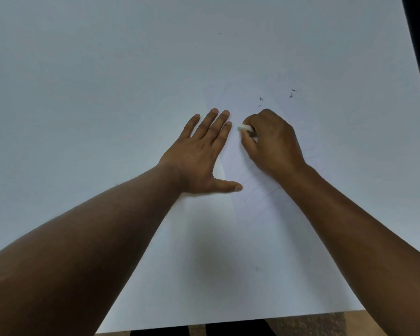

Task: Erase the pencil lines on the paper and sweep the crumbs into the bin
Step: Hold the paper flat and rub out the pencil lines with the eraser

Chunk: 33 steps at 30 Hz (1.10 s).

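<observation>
I see the white tabletop (83, 81) with the paper (264, 214) near its front right edge, my left hand (199, 156) flat and wide on it. My right hand (272, 141) pinches the eraser (245, 128) on the paper, dark crumbs (292, 93) beyond. If I rub too hard, I think the paper may crease or crumbs scatter.

White paper (264, 229) with faint pencil lines (260, 197) lies flat at centre frame; dark crumbs (291, 95) scattered upper right; white eraser (245, 128) at centre.
</observation>
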Each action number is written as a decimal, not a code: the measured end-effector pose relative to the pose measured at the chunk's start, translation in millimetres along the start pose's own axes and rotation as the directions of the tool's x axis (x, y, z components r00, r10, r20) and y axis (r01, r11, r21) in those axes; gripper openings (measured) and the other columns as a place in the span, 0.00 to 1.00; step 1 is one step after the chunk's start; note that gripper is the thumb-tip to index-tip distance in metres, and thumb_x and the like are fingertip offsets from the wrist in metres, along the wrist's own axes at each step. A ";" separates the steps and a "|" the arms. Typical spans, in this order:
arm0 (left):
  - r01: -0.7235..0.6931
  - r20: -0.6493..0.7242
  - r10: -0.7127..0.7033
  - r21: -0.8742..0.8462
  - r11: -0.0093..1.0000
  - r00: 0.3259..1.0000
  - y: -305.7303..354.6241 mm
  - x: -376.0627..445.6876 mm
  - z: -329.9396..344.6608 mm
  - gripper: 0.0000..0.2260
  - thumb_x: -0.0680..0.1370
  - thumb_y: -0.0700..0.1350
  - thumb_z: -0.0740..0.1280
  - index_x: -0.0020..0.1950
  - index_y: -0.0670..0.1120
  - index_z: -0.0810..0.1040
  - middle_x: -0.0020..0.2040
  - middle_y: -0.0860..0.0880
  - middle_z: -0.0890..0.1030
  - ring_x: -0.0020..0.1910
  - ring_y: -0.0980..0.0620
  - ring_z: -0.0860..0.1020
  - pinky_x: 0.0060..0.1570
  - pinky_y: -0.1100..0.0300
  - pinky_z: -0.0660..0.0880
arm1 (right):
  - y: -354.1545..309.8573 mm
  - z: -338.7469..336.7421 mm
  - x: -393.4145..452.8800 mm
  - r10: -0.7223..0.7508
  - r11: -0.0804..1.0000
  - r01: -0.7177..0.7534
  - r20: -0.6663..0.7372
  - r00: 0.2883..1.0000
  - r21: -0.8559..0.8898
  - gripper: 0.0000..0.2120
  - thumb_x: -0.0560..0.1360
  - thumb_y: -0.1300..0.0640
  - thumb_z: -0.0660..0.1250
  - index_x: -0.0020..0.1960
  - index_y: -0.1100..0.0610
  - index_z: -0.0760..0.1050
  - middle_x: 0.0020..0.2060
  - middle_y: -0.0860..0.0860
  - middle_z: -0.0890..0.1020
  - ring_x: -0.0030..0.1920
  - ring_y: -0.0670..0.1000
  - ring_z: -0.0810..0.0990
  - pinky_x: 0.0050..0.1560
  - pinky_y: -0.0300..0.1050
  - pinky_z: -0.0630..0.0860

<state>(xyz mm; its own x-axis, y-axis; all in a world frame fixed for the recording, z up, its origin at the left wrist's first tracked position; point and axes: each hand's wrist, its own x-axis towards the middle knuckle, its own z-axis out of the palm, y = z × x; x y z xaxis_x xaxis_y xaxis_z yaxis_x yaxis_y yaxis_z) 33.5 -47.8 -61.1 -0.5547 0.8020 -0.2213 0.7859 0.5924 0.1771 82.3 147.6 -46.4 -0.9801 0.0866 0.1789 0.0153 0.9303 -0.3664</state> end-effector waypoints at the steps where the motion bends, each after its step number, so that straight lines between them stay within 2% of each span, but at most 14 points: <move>1: -0.001 -0.001 0.001 -0.004 1.000 1.000 0.1 0.1 0.4 0.57 0.70 0.83 0.44 0.84 0.42 0.37 0.83 0.45 0.33 0.81 0.47 0.31 0.81 0.43 0.38 | -0.4 -0.8 -1.6 0.006 1.000 -0.006 0.002 1.000 0.008 0.08 0.78 0.55 0.65 0.47 0.59 0.78 0.40 0.54 0.78 0.39 0.54 0.76 0.39 0.49 0.75; 5: -0.006 -0.029 0.006 -0.013 1.000 1.000 -0.3 -0.3 2.6 0.57 0.71 0.83 0.46 0.84 0.42 0.39 0.84 0.45 0.35 0.82 0.47 0.32 0.81 0.43 0.39 | -11.4 -4.8 -26.2 -0.040 0.996 0.034 0.070 0.997 0.083 0.05 0.77 0.55 0.66 0.48 0.58 0.78 0.40 0.52 0.77 0.38 0.52 0.75 0.38 0.50 0.75; 9: -0.010 -0.042 0.009 -0.014 1.000 0.999 0.0 -1.3 2.9 0.57 0.71 0.83 0.46 0.84 0.42 0.40 0.84 0.45 0.36 0.82 0.47 0.33 0.81 0.43 0.40 | -21.8 -0.5 -34.6 -0.036 0.998 0.031 0.087 0.996 0.058 0.05 0.77 0.55 0.67 0.49 0.57 0.78 0.40 0.51 0.77 0.39 0.51 0.75 0.37 0.49 0.76; 13: 0.000 -0.021 0.000 -0.024 1.000 1.000 0.9 -0.2 0.8 0.57 0.71 0.83 0.46 0.84 0.42 0.38 0.84 0.45 0.35 0.82 0.48 0.32 0.81 0.43 0.39 | -8.0 0.5 -15.1 0.092 0.995 -0.093 -0.020 0.996 -0.022 0.08 0.78 0.53 0.65 0.47 0.58 0.77 0.40 0.53 0.77 0.39 0.52 0.75 0.36 0.48 0.74; 15: 0.006 -0.010 -0.006 -0.017 1.000 1.000 1.3 -0.1 -0.2 0.57 0.71 0.83 0.46 0.84 0.42 0.37 0.84 0.46 0.34 0.81 0.48 0.31 0.81 0.43 0.38 | -0.8 0.1 -10.3 0.173 0.985 -0.174 -0.061 0.983 -0.008 0.09 0.79 0.52 0.64 0.46 0.57 0.77 0.40 0.52 0.78 0.39 0.52 0.76 0.37 0.46 0.73; 18: 0.014 -0.002 -0.014 -0.013 1.000 1.000 0.6 -0.2 -0.8 0.57 0.70 0.83 0.46 0.84 0.43 0.36 0.83 0.46 0.33 0.81 0.48 0.30 0.81 0.43 0.39 | 1.7 -3.9 -12.7 0.273 0.954 -0.263 -0.054 0.960 0.140 0.09 0.79 0.52 0.65 0.47 0.56 0.79 0.41 0.50 0.80 0.40 0.48 0.77 0.41 0.45 0.75; 21: 0.010 -0.008 -0.010 -0.029 1.000 1.000 0.6 0.1 -0.7 0.57 0.70 0.84 0.46 0.84 0.43 0.37 0.84 0.47 0.33 0.81 0.49 0.30 0.81 0.43 0.39 | -0.3 -12.4 -19.6 0.403 0.874 -0.370 -0.044 0.914 0.316 0.08 0.78 0.51 0.67 0.49 0.55 0.81 0.41 0.48 0.81 0.41 0.46 0.78 0.43 0.39 0.76; 23: 0.015 -0.029 -0.018 -0.081 0.997 0.999 1.0 0.7 -0.6 0.56 0.71 0.83 0.47 0.85 0.44 0.40 0.84 0.47 0.36 0.82 0.50 0.32 0.81 0.44 0.40 | -2.5 -16.1 -24.0 0.453 0.835 -0.404 -0.049 0.890 0.374 0.07 0.78 0.51 0.68 0.50 0.54 0.81 0.41 0.48 0.80 0.41 0.46 0.78 0.44 0.37 0.76; 27: 0.012 -0.100 -0.029 -0.169 0.986 0.995 -4.8 4.4 -4.0 0.51 0.74 0.80 0.50 0.85 0.48 0.45 0.85 0.48 0.41 0.84 0.48 0.41 0.81 0.49 0.43 | -9.6 -13.1 -29.9 0.431 0.852 -0.382 -0.066 0.900 0.358 0.09 0.78 0.53 0.68 0.55 0.56 0.81 0.43 0.49 0.80 0.41 0.45 0.78 0.46 0.39 0.77; 29: -0.031 -0.141 0.013 -0.131 0.991 0.990 -10.0 10.6 -7.8 0.49 0.75 0.78 0.51 0.85 0.47 0.48 0.85 0.47 0.44 0.84 0.47 0.43 0.81 0.49 0.45 | -13.5 -10.8 -30.4 0.372 0.873 -0.332 -0.047 0.927 0.359 0.07 0.78 0.54 0.69 0.53 0.56 0.81 0.42 0.47 0.80 0.40 0.44 0.77 0.45 0.40 0.78; 33: -0.075 -0.141 0.060 -0.107 0.991 0.988 -14.2 29.2 -10.6 0.50 0.75 0.78 0.50 0.85 0.45 0.48 0.85 0.45 0.45 0.84 0.46 0.40 0.82 0.45 0.43 | -21.2 -6.0 -27.6 0.263 0.910 -0.248 0.000 0.965 0.332 0.04 0.77 0.55 0.70 0.47 0.55 0.81 0.38 0.46 0.79 0.38 0.45 0.77 0.41 0.41 0.76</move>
<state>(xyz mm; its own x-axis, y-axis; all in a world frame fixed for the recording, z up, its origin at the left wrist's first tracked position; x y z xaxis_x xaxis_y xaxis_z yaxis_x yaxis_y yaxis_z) 3.2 -32.0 -59.9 -0.5397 0.8388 -0.0724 0.7919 0.5349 0.2947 110.2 127.6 -38.0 -0.9414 0.3285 0.0764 0.1913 0.7066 -0.6812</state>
